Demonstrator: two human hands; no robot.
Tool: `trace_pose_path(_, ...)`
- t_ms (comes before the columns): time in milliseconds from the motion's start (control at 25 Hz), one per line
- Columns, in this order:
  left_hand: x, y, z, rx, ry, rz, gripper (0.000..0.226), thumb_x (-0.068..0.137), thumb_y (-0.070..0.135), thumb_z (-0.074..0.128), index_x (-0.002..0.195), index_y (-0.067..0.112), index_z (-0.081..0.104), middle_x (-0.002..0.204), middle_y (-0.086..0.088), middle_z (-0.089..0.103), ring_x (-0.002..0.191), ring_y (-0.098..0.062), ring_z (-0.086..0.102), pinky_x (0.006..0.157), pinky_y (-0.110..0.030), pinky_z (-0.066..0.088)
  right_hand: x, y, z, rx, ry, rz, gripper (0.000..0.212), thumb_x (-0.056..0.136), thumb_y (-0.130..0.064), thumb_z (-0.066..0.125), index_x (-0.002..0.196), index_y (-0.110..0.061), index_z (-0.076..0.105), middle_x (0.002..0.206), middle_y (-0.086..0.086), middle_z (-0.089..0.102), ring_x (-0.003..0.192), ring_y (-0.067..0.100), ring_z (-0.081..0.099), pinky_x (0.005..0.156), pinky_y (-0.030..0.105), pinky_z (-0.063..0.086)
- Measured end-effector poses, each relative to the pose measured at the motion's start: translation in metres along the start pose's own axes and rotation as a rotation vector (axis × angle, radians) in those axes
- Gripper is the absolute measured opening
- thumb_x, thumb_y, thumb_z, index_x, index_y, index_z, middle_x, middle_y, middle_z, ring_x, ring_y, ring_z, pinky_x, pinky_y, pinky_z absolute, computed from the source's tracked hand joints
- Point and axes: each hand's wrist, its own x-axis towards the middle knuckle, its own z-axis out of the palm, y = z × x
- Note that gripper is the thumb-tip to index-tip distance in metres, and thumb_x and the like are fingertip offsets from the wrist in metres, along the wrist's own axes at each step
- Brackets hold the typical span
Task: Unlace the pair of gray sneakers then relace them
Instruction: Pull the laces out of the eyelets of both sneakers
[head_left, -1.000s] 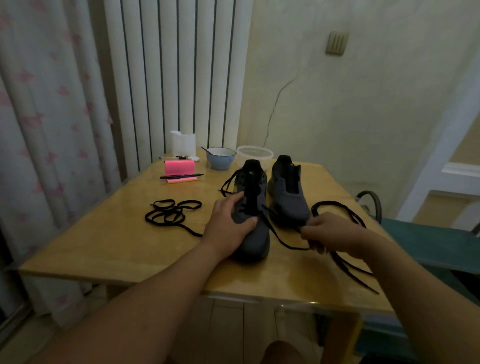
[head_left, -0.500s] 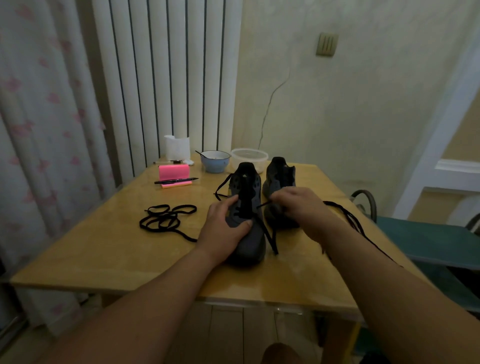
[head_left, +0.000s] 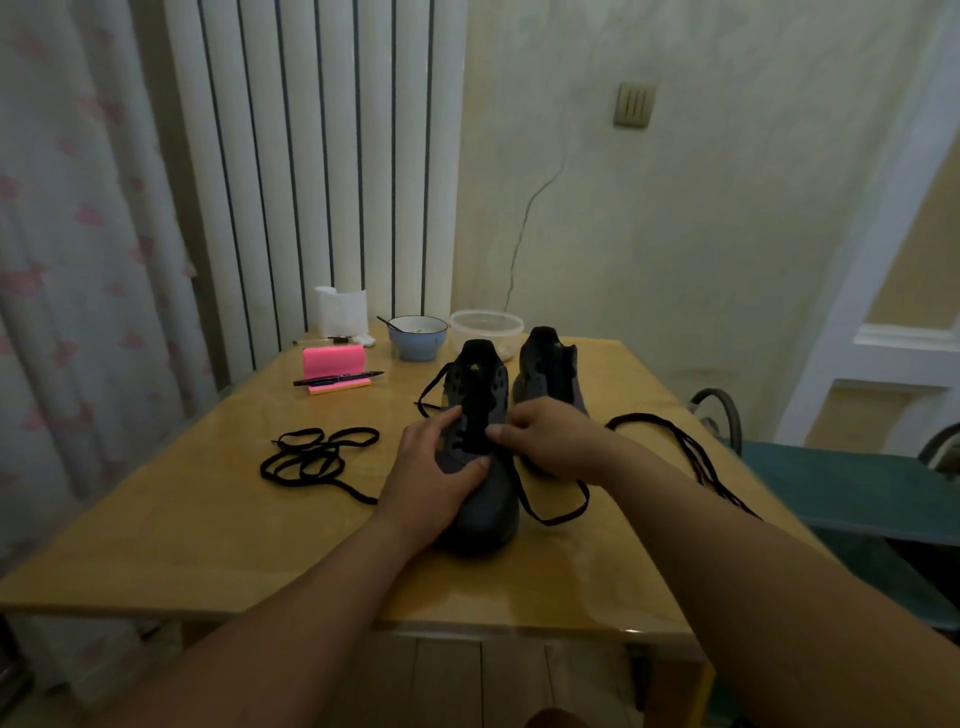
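Two gray sneakers stand side by side on the wooden table (head_left: 208, 545), toes toward me. My left hand (head_left: 434, 470) grips the front of the left sneaker (head_left: 480, 395), thumb across its toe side. My right hand (head_left: 550, 439) is at that shoe's eyelets, fingers curled and pinching its black lace (head_left: 558, 512), which loops down onto the table beside the toe. The right sneaker (head_left: 548, 364) stands behind my right hand, partly hidden. A loose black lace (head_left: 317, 460) lies coiled to the left, running under my left wrist. More black lace (head_left: 680, 441) trails off the table's right edge.
At the back of the table stand a blue bowl (head_left: 418, 340) with a spoon, a clear plastic container (head_left: 485, 327), a white paper roll (head_left: 340, 309) and a pink block (head_left: 332, 364) with a black pen. A green chair (head_left: 852, 493) is on the right, curtains on the left.
My right hand moved from the table's right side up and left to the left sneaker's eyelets, bringing the lace with it. My left hand stayed on the shoe.
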Motion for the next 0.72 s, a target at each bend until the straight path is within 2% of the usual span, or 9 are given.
trace_pose_path(80, 0.000, 0.000, 0.000, -0.004, -0.002, -0.001, 0.073, 0.092, 0.034, 0.079, 0.154, 0.035, 0.042, 0.140, 0.010, 0.036, 0.127, -0.001, 0.038, 0.104, -0.023, 0.038, -0.006, -0.002, -0.007, 0.259, 0.088, 0.017, 0.027, 0.104, -0.034, 0.060, 0.086, -0.016, 0.070, 0.082, 0.004, 0.064, 0.077, 0.019, 0.060, 0.069, 0.033, 0.046)
trace_pose_path(160, 0.000, 0.000, -0.001, 0.005, -0.002, -0.004, 0.073, 0.092, 0.037, 0.079, 0.155, 0.036, 0.042, 0.141, 0.011, 0.035, 0.128, -0.001, 0.037, 0.106, -0.024, 0.037, -0.013, 0.002, -0.018, 0.822, 0.285, 0.083, 0.024, 0.102, -0.025, 0.056, 0.084, -0.015, 0.067, 0.080, 0.003, 0.064, 0.076, 0.019, 0.060, 0.067, 0.031, 0.046)
trace_pose_path(200, 0.000, 0.000, -0.002, 0.006, -0.003, -0.005, 0.074, 0.092, 0.037, 0.079, 0.155, 0.036, 0.042, 0.141, 0.012, 0.035, 0.128, -0.001, 0.036, 0.105, -0.024, 0.037, -0.016, 0.006, -0.021, 1.123, 0.312, 0.090, 0.023, 0.101, -0.022, 0.053, 0.082, -0.013, 0.064, 0.077, 0.004, 0.064, 0.076, 0.020, 0.062, 0.067, 0.032, 0.048)
trace_pose_path(240, 0.000, 0.000, -0.002, 0.005, -0.005, -0.009, 0.074, 0.092, 0.037, 0.079, 0.155, 0.035, 0.041, 0.141, 0.012, 0.035, 0.128, -0.001, 0.036, 0.105, -0.024, 0.037, -0.018, 0.011, -0.023, 1.281, 0.306, 0.096, 0.024, 0.101, -0.021, 0.052, 0.080, -0.012, 0.060, 0.073, 0.005, 0.061, 0.072, 0.020, 0.063, 0.066, 0.033, 0.050)
trace_pose_path(280, -0.001, 0.001, -0.002, 0.001, -0.009, -0.011, 0.074, 0.092, 0.037, 0.079, 0.155, 0.035, 0.041, 0.141, 0.011, 0.035, 0.128, -0.001, 0.036, 0.105, -0.024, 0.037, -0.018, 0.015, -0.025, 1.230, 0.294, 0.132, 0.024, 0.102, -0.022, 0.052, 0.080, -0.012, 0.056, 0.071, 0.005, 0.057, 0.066, 0.020, 0.062, 0.064, 0.034, 0.052)
trace_pose_path(400, -0.003, 0.002, -0.001, -0.021, -0.009, -0.002, 0.073, 0.092, 0.036, 0.078, 0.155, 0.034, 0.041, 0.141, 0.011, 0.037, 0.127, -0.001, 0.038, 0.105, -0.024, 0.040, -0.015, 0.026, -0.007, 0.214, 0.267, 0.228, 0.033, 0.099, -0.045, 0.065, 0.096, -0.013, 0.059, 0.083, 0.009, 0.067, 0.071, 0.023, 0.069, 0.067, 0.039, 0.057)
trace_pose_path(440, -0.003, 0.003, -0.001, -0.022, -0.005, 0.001, 0.071, 0.093, 0.036, 0.077, 0.154, 0.033, 0.041, 0.140, 0.012, 0.038, 0.127, -0.001, 0.040, 0.105, -0.024, 0.041, -0.012, 0.024, 0.002, 0.046, 0.298, 0.196, 0.038, 0.096, -0.054, 0.066, 0.098, -0.017, 0.058, 0.088, 0.007, 0.068, 0.078, 0.023, 0.068, 0.070, 0.040, 0.057)
trace_pose_path(600, -0.003, 0.002, 0.003, 0.060, 0.085, 0.039, 0.040, 0.105, 0.031, 0.060, 0.143, 0.024, 0.050, 0.134, 0.008, 0.048, 0.123, -0.007, 0.048, 0.100, -0.028, 0.045, 0.004, -0.003, 0.021, -0.124, 0.408, 0.033, 0.027, 0.101, -0.049, 0.058, 0.094, -0.023, 0.057, 0.085, -0.002, 0.062, 0.078, 0.015, 0.060, 0.072, 0.040, 0.055)
trace_pose_path(720, 0.003, 0.007, 0.000, 0.119, 0.173, 0.048, 0.009, 0.108, 0.028, 0.052, 0.109, 0.023, 0.059, 0.110, 0.005, 0.055, 0.106, -0.018, 0.055, 0.085, -0.034, 0.048, 0.019, -0.004, 0.025, -0.029, 0.298, 0.103, 0.027, 0.101, -0.045, 0.060, 0.092, -0.020, 0.055, 0.086, 0.000, 0.062, 0.077, 0.015, 0.058, 0.068, 0.036, 0.048)
